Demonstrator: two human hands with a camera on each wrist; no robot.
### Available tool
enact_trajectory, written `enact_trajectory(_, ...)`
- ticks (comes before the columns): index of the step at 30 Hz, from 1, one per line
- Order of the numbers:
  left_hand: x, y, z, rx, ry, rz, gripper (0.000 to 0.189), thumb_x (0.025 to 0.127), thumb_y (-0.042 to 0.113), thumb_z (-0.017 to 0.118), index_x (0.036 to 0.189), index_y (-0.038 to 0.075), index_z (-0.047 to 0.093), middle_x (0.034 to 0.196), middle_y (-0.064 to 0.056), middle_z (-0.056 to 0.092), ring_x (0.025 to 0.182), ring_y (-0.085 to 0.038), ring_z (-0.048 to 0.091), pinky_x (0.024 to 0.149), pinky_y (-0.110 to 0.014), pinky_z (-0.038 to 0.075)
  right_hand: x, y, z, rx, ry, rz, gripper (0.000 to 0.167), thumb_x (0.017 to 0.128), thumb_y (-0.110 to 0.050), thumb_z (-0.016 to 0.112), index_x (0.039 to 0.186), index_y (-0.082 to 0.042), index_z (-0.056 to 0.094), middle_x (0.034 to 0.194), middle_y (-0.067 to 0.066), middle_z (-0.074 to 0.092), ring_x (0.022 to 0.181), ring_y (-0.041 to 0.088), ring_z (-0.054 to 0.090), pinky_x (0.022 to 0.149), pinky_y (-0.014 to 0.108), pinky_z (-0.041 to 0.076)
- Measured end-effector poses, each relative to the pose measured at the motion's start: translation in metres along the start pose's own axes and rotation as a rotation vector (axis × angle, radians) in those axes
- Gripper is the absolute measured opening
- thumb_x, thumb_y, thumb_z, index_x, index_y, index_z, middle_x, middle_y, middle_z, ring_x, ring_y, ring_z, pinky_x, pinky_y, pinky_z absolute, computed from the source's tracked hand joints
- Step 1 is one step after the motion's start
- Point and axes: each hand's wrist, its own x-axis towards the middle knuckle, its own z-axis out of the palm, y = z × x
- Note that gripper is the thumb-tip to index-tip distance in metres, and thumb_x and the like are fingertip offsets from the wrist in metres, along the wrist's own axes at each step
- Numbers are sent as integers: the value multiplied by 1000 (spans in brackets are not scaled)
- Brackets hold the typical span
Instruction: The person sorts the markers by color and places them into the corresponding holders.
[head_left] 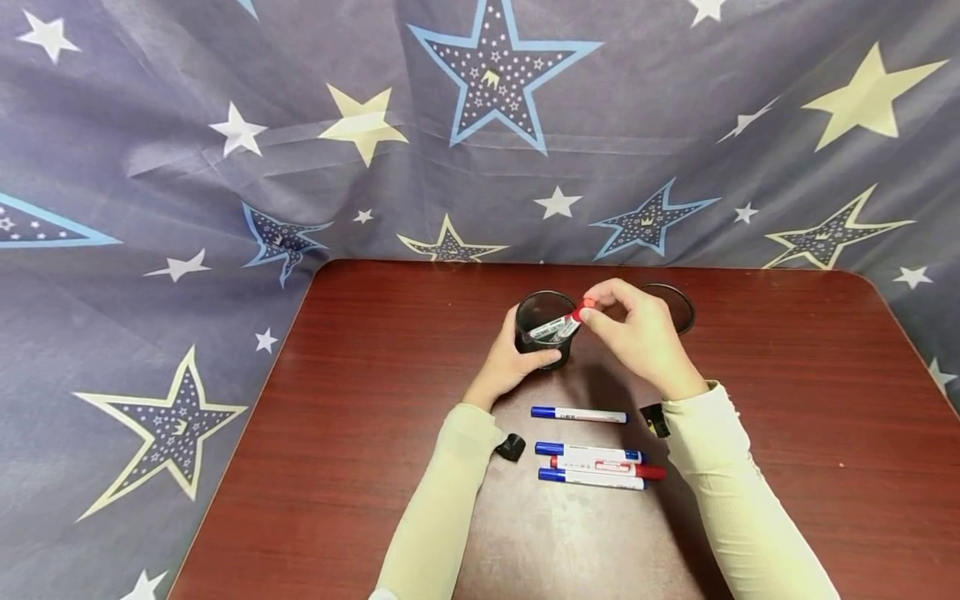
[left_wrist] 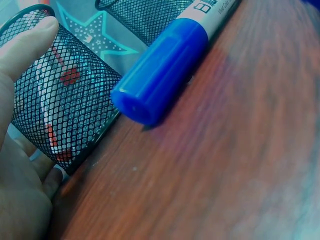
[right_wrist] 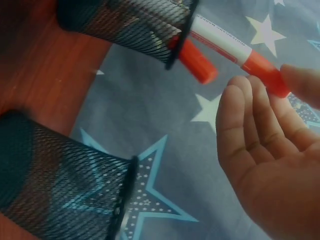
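Note:
In the head view my left hand (head_left: 498, 367) grips a black mesh pen cup (head_left: 546, 303) around its side, thumb at the front. My right hand (head_left: 637, 337) is over the cup's right rim, thumb and fingertips pinching the red cap of a whiteboard marker (right_wrist: 222, 42). Its white barrel slants down into the cup mouth. A second red-capped marker (right_wrist: 199, 62) leans inside the cup, cap poking past the rim. Through the mesh, the left wrist view shows red and white marker parts.
Three blue-capped markers (head_left: 590, 415) and a red marker (head_left: 648, 472) lie on the brown table (head_left: 360, 433), nearer my body than the cup. Another mesh cup (right_wrist: 80, 175) stands to the right, partly behind my right hand. A star-patterned cloth (head_left: 300, 192) hangs behind the table.

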Motion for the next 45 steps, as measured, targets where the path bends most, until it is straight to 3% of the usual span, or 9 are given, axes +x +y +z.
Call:
enact_trajectory(8,0,0,-1,15,-1,-5,90,79,12,88,151,17,36,143,-5,52,128,-17,50,109,-36,36,2,12,7,-69,55,42,11,92,-10,73,101,-7,69,87,7,71,71,20,59,65,33,43)
enact_trajectory(15,0,1,-1,21,-1,1,90,78,14,89,151,17,36,143,-5,52,127,-16,50,110,-36,36,9,17,14,-78,107,89,12,91,-12,73,100,-5,70,85,10,71,72,23,59,66,34,41)
enact_trajectory(24,1,3,0,-9,-15,-12,90,79,13,88,152,16,35,142,-5,52,126,-17,51,108,-36,38,16,28,22,-82,51,194,12,92,-19,71,95,-7,70,84,10,71,75,25,60,66,37,42)
enact_trajectory(30,2,4,0,-2,-19,-11,89,79,11,87,151,13,35,140,-4,53,124,-15,51,108,-34,38,17,34,26,-97,41,196,14,92,-20,73,93,-7,70,77,9,67,69,24,55,62,37,40)
enact_trajectory(36,2,5,0,-6,-21,-15,88,80,10,87,151,12,35,140,-4,53,124,-15,51,109,-35,38,19,34,26,-86,-5,225,17,94,-23,73,93,-6,70,71,6,67,61,18,59,59,34,43)
enact_trajectory(45,1,2,-1,-18,-17,-7,90,79,9,87,152,11,34,141,-7,53,124,-17,51,109,-36,37,16,33,24,-83,-35,231,24,94,-28,71,102,-5,72,73,5,68,63,16,63,59,32,45)
